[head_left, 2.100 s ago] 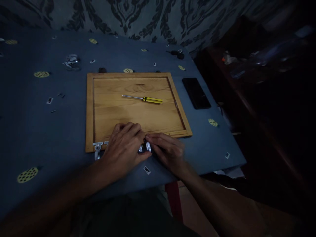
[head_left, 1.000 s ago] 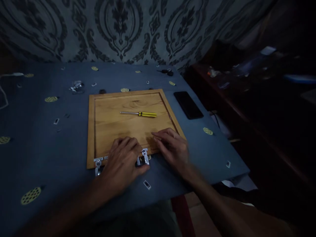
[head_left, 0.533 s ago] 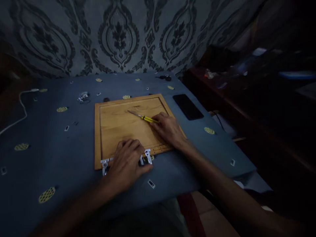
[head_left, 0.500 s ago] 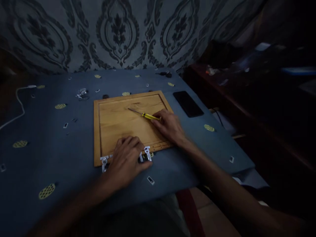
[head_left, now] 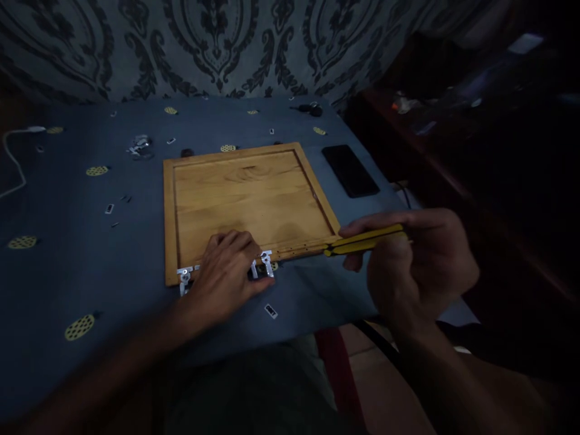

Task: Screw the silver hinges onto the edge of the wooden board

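Observation:
A framed wooden panel [head_left: 254, 193] lies flat on the cloth-covered table. Along its near edge sit silvery metal hinges, one at the left corner [head_left: 184, 276] and another further right [head_left: 266, 263]. My left hand [head_left: 226, 263] is curled over that edge between them, with fingers on the panel and the thumb on the near side, gripping hinge parts that it mostly hides. Raised off the panel's near right corner, my right hand [head_left: 417, 266] holds a screwdriver [head_left: 365, 240] by its yellow and black handle. The handle points left; its shaft is hard to make out.
A black phone [head_left: 350, 171] lies right of the panel. Loose metal hardware [head_left: 140, 147] sits at the back left, with small screw-like pieces [head_left: 125, 198] nearer. A white cable [head_left: 16, 160] runs along the left, and a dark keyed object [head_left: 310, 109] lies at the back.
My right hand has lifted from the panel and come right and nearer, bringing the screwdriver with it. My left hand stays on the near edge. The view has tilted slightly.

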Available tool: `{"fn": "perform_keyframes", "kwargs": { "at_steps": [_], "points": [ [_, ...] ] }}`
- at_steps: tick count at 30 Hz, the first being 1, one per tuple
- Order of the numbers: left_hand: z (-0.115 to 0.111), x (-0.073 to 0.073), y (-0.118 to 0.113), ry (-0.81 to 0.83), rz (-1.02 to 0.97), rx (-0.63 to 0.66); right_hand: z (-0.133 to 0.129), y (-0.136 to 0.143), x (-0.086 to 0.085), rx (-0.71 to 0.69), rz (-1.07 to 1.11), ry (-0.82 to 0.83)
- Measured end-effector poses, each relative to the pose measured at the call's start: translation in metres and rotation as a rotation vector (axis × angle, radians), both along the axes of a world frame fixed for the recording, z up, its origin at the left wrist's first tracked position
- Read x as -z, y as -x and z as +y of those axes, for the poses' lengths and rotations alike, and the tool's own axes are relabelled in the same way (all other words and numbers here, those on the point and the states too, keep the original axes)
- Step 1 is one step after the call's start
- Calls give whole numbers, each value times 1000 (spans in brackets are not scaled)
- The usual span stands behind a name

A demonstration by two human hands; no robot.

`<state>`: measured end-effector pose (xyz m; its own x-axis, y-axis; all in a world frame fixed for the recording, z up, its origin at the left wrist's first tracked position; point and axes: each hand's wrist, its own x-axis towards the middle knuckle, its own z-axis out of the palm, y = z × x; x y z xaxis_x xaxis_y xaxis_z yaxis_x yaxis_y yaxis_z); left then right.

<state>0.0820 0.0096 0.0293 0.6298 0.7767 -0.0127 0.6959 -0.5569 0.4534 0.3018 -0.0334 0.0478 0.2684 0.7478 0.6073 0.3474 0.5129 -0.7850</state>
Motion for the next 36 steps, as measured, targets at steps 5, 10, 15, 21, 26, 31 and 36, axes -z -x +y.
{"fn": "perform_keyframes", "kwargs": {
  "at_steps": [5,10,15,21,26,31,36],
  "points": [
    [1,-3,-2,9,35,5,-1,8,10,-50,-120,-40],
    [1,-3,-1,17,47,9,5,12,15,-43,-226,-35],
    [1,-3,-1,30,47,14,7,12,16,-93,-212,-40],
    [2,-2,-2,34,52,17,8,15,16,-71,-248,-32],
    [2,-1,-1,38,65,23,6,16,15,-110,-294,54],
    [2,-1,-1,27,66,19,4,15,12,-156,-281,45],
    [2,0,-1,33,53,26,3,15,2,-96,-236,-25]
  ]
}}
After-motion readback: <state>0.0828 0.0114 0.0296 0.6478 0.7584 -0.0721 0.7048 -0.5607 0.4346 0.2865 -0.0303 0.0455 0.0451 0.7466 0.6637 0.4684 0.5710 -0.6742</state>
